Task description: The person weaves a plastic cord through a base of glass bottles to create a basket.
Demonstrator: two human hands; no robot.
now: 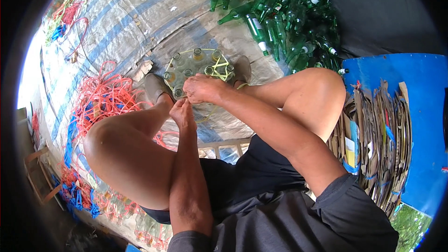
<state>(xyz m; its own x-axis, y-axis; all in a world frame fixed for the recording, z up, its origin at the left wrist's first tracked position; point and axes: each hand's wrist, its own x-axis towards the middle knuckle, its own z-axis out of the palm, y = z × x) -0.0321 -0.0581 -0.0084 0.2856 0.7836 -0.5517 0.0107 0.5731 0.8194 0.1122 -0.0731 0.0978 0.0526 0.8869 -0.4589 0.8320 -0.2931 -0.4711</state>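
Clear bottles [198, 57], centre frame, could spread if the yellow strap [217, 71] slackens; left hand [182, 113], right hand [201, 88] pinched together (hold unclear).

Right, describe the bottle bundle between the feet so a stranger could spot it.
Start with the heap of green bottles near the top. Down and left of it, between two shoes, stands the bottle bundle. Unlike those, its bottles are clear, upright and ringed by yellow strap.

The bottle cluster [188, 73] stands between the shoes [242, 71], strapping [105, 98] left of it, the bottle heap [289, 18] and cardboard [380, 144] right.
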